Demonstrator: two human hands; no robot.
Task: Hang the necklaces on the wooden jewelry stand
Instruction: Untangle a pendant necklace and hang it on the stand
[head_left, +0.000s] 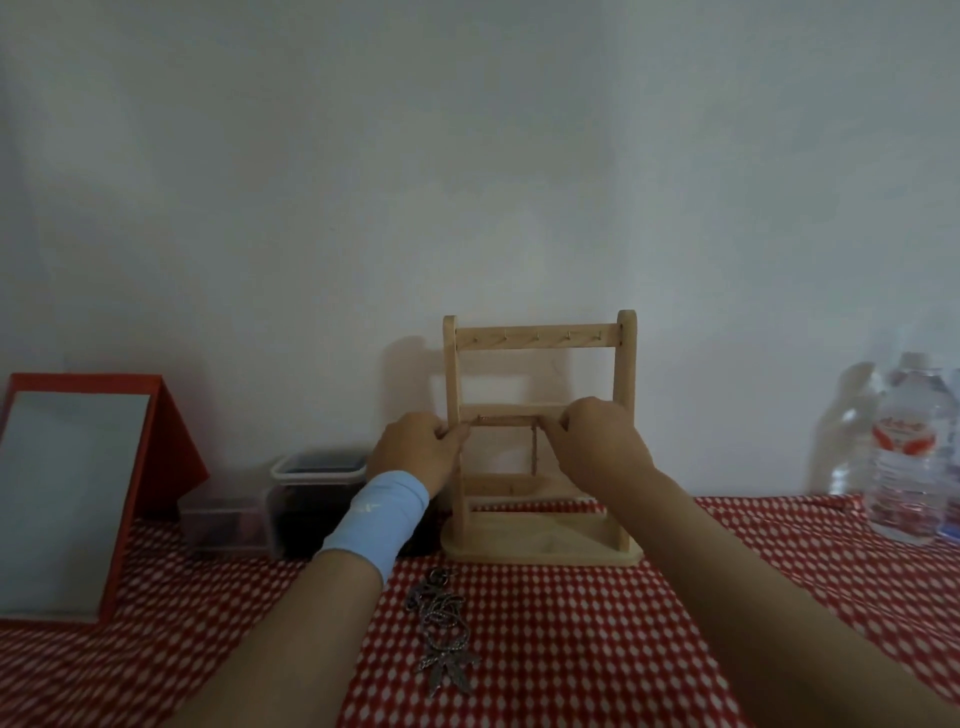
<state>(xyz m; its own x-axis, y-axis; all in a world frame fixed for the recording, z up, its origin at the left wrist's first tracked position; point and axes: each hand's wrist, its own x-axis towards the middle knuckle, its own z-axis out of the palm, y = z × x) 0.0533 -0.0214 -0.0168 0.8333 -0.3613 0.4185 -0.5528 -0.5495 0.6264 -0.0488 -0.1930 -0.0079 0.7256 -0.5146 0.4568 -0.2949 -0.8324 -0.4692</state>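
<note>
A wooden jewelry stand (623, 374) with three crossbars stands at the back of the table, against the wall. My left hand (415, 452) and my right hand (597, 441) each pinch one end of a thin chain necklace (506, 420), stretched level in front of the middle crossbar. A short length of that chain hangs down near my right hand. A second necklace (441, 629), silver with a leaf-shaped pendant, lies heaped on the cloth in front of the stand. I see nothing on the top crossbar's small hooks.
A red-and-white checked cloth (597, 649) covers the table. Left of the stand sit a dark lidded plastic box (317, 499) and a smaller clear one (223, 525). A red-framed mirror (67, 499) leans at far left. Water bottles (909, 452) stand at far right.
</note>
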